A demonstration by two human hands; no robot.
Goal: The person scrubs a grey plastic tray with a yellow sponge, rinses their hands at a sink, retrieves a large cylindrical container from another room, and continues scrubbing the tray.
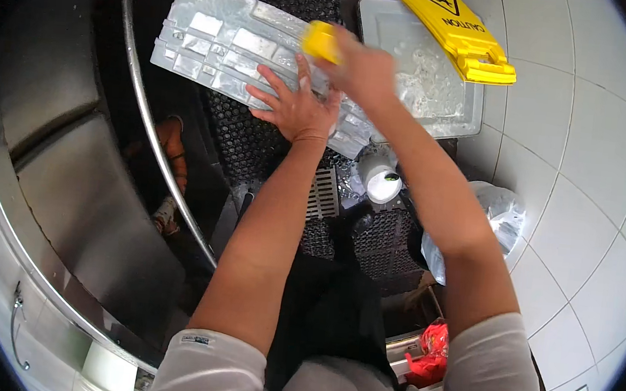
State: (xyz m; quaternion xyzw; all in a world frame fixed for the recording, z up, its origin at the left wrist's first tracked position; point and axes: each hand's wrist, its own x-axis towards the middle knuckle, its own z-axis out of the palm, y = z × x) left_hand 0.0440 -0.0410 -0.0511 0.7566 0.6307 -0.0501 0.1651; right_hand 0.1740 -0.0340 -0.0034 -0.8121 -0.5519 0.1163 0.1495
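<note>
A long, pale translucent plastic panel point(236, 49) with raised rectangular ribs lies tilted across the upper middle, wet and soapy. My left hand point(301, 105) rests flat on it with the fingers spread. Just above and to the right, my right hand point(360, 65), blurred, grips a yellow sponge or brush point(321, 41) at the panel's surface. Behind my right hand is a grey plastic tray or lid point(437, 114) with suds on it. A white tub point(382, 182) with white contents and a small dark thing at its rim stands below the panel.
A yellow caution sign point(456, 29) leans over the tray, near the white tiled wall point(538, 114). Black rubber matting point(240, 139) and a floor drain point(322, 193) lie below. A curved metal rail point(145, 97) runs at left. Plastic bags point(498, 212) sit at right.
</note>
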